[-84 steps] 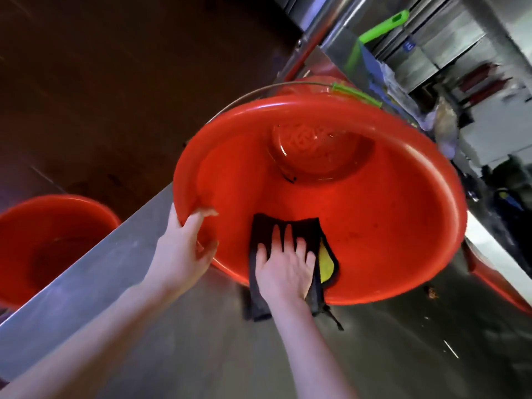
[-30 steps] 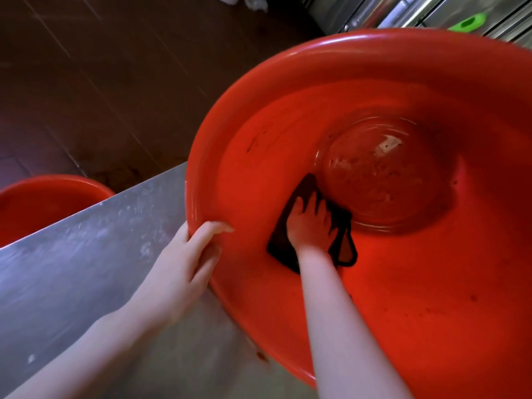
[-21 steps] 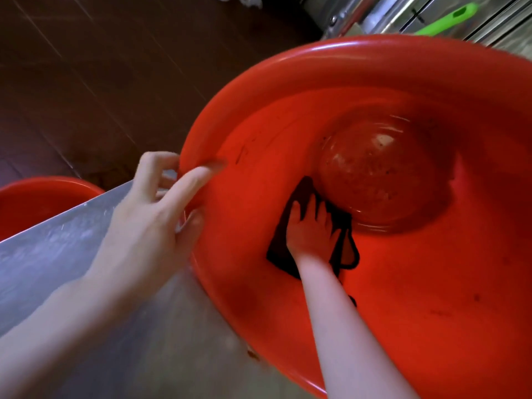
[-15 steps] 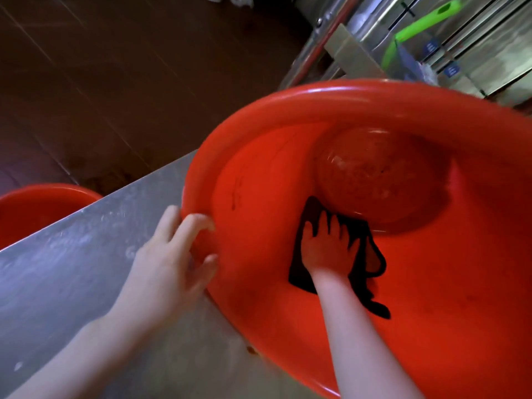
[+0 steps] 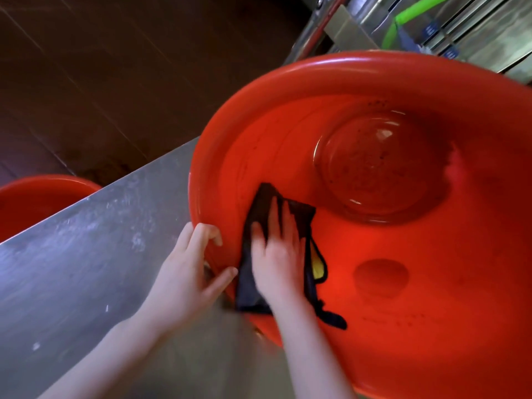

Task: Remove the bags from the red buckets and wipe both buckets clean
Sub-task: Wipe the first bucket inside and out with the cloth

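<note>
Head view: the red bucket [image 5: 431, 298] lies tipped on its side on the stainless steel bench [image 5: 86, 254], mouth toward the camera, with its rim reaching the bench's far edge. Dark specks show on the round bucket bottom [image 5: 377, 168] and on the upper inner wall. The left hand [image 5: 187, 272] grips the near-left section of the rim: its fingers curl over the lip from outside and the thumb lies along the rim below them. The right hand [image 5: 279, 254] is inside the bucket, palm down on a dark cleaning cloth [image 5: 259, 205], pressing it against the inner wall just beside the gripped section of the rim. Its fingers are straight and slightly spread; motion blur hides finer detail of the fingertips. A yellow patch [image 5: 316, 266] of the cloth shows to the right of this hand, and a dark strip of the cloth trails toward the lower rim. A second red bucket [image 5: 37, 203] stands past the bench's far edge at the left, partly hidden by the bench, over a dark brown floor [image 5: 115, 67]. A green handle [image 5: 414, 8] shows against steel fixtures at the top right.
</note>
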{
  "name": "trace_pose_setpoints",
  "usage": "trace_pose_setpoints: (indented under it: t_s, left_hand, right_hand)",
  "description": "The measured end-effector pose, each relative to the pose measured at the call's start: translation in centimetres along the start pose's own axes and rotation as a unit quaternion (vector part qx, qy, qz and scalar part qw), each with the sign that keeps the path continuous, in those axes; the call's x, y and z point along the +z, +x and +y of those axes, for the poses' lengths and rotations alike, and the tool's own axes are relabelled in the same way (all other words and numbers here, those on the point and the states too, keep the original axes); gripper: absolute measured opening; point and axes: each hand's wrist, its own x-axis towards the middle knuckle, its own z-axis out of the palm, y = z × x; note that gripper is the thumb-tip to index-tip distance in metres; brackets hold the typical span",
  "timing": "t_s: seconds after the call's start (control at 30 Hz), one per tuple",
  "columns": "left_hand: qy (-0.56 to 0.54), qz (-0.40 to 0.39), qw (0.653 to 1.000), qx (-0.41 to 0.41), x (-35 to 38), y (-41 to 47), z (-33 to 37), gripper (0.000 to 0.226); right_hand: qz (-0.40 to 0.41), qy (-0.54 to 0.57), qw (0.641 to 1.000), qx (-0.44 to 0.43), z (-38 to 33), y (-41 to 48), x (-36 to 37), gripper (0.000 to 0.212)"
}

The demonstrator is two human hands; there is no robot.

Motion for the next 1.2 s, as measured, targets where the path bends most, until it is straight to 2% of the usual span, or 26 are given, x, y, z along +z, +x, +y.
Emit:
trace_pose_setpoints:
  t_s: [0.03, 0.1, 0.17, 0.27, 0.33, 0.43, 0.5, 0.57, 0.67, 0.73, 0.8, 0.93, 1.0, 1.1, 1.2]
  left_hand:
    - [-0.002, -0.001, 1.000, -0.004, 0.0, -0.1, 0.0, 0.053]
    - [-0.007, -0.002, 1.000, -0.013, 0.1, -0.4, 0.0, 0.050]
    - [-0.010, -0.002, 1.000, -0.015, 0.2, -0.5, 0.0, 0.049]
    - [-0.005, -0.001, 1.000, -0.016, 0.4, -0.4, -0.1, 0.050]
    - [-0.004, 0.002, 1.000, -0.023, 0.4, -0.4, 0.0, 0.051]
    - [0.005, 0.009, 1.000, -0.022, 0.5, -0.5, -0.1, 0.054]
    - [0.004, 0.011, 1.000, -0.019, 0.4, -0.5, 0.0, 0.049]
    - [0.002, 0.014, 1.000, -0.015, 0.4, -0.4, 0.2, 0.044]
    - [0.005, 0.019, 1.000, -0.016, 0.4, -0.5, 0.3, 0.043]
    - [0.010, 0.015, 1.000, -0.020, 0.4, -0.6, 0.5, 0.046]
    - [0.020, 0.008, 1.000, -0.017, 0.6, -0.9, 0.7, 0.047]
    - [0.046, 0.003, 0.999, -0.025, -0.1, -0.8, 2.0, 0.047]
    - [0.111, 0.071, 0.991, 0.036, -1.3, 0.9, 3.0, 0.047]
    - [0.142, 0.155, 0.971, 0.111, -3.1, 4.0, 4.1, 0.035]
    - [0.121, 0.134, 0.982, 0.062, -2.7, 4.1, 4.0, 0.029]
  right_hand:
    - [-0.005, -0.010, 0.999, 0.053, 1.0, 1.9, 0.1, 0.059]
    - [-0.025, 0.041, 0.986, 0.157, 2.7, 5.9, -0.7, 0.057]
    - [-0.032, 0.055, 0.978, 0.197, 3.7, 8.5, -1.5, 0.057]
    - [-0.044, 0.041, 0.981, 0.186, 3.5, 8.5, -1.5, 0.056]
    - [-0.058, -0.004, 0.988, 0.142, 2.7, 5.4, -0.7, 0.057]
    - [0.007, -0.018, 1.000, 0.021, 0.2, -2.3, 0.2, 0.061]
    - [0.039, -0.006, 0.999, 0.001, -1.1, -5.8, 0.5, 0.060]
    - [0.046, -0.013, 0.998, 0.029, -1.0, -4.9, 0.6, 0.058]
    - [0.028, -0.024, 0.992, 0.117, 1.5, 1.3, 0.3, 0.057]
    - [-0.008, 0.022, 0.984, 0.175, 3.2, 6.0, -0.7, 0.056]
    - [-0.007, 0.050, 0.979, 0.197, 4.4, 8.9, -0.9, 0.055]
    - [0.017, 0.038, 0.985, 0.170, 5.2, 9.4, 0.1, 0.055]
    - [0.015, 0.038, 0.987, 0.152, 5.8, 9.3, 0.2, 0.055]
    - [-0.010, 0.013, 0.991, 0.131, 6.8, 9.1, -0.3, 0.057]
    - [-0.033, -0.041, 0.991, 0.124, 8.6, 8.2, -0.8, 0.058]
